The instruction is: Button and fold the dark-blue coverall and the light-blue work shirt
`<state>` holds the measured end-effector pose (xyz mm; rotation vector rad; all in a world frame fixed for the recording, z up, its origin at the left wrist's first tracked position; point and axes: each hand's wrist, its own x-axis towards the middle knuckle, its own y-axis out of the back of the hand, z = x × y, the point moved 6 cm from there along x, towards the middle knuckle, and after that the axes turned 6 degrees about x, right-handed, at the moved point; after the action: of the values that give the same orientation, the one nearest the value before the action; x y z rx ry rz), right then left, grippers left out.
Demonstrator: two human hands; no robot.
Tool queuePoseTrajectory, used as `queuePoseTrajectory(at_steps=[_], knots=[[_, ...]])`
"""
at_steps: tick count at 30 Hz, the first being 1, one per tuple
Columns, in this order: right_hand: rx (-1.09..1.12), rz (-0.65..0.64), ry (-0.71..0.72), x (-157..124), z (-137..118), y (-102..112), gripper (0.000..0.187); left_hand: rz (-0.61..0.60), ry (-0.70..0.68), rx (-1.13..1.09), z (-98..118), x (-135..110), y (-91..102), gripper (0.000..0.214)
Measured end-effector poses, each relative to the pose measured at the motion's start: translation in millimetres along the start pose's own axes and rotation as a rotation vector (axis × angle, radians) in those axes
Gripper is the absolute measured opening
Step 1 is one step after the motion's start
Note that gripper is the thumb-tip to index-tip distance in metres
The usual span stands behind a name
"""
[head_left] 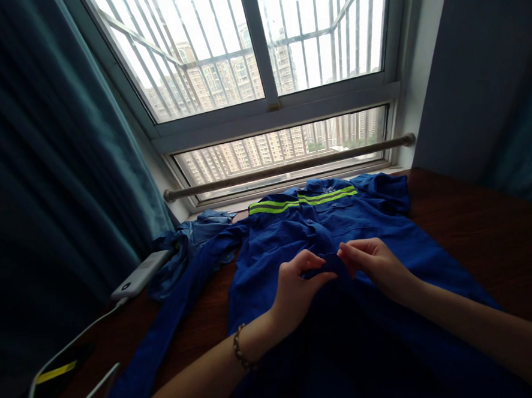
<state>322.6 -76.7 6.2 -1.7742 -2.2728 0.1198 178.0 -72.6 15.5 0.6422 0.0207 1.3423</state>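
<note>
A blue work shirt (268, 241) with yellow-green reflective stripes across its chest lies spread on the brown wooden surface, collar end toward the window. Along its front opening, my left hand (296, 287) pinches the fabric edge between thumb and fingers. Close beside it on the right, my right hand (378, 267) is closed in a pinch on the same front edge. Whether a button sits between the fingertips is too dark to tell. Farther up the front, a button (310, 221) shows. One long sleeve (166, 331) stretches toward me at the left.
A crumpled lighter-blue cloth (200, 230) lies left of the shirt. Near it rests a white power bank (140, 276) with a white cable (76, 338). A metal rail (291, 167) crosses before the barred window. A teal curtain (108, 124) hangs at left.
</note>
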Motion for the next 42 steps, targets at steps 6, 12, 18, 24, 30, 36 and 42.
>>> queuePoseTrajectory(at_steps=[6,12,18,24,30,36,42], knots=[[-0.081,-0.064,-0.066,2,7,-6,0.020,-0.043,-0.044,0.067,-2,-1,-3.5,0.036],[-0.070,-0.107,-0.160,3,17,-6,0.027,-0.037,-0.447,0.388,6,-8,-7.3,0.011],[0.041,-0.106,-0.198,3,26,-7,0.027,0.083,-0.789,0.698,26,-18,-4.8,0.019],[0.202,-0.030,-0.309,5,32,-1,0.030,-0.042,-0.689,0.410,22,-9,-4.9,0.010],[0.226,-0.043,-0.331,7,33,0,0.028,-0.096,-0.512,0.287,11,-5,-9.8,0.010],[0.338,-0.004,-0.414,5,43,0,0.029,-0.059,-0.639,0.416,14,-12,-11.5,0.014],[0.413,0.020,-0.565,4,57,2,0.027,-0.125,-1.015,0.730,29,-33,-22.9,0.015]])
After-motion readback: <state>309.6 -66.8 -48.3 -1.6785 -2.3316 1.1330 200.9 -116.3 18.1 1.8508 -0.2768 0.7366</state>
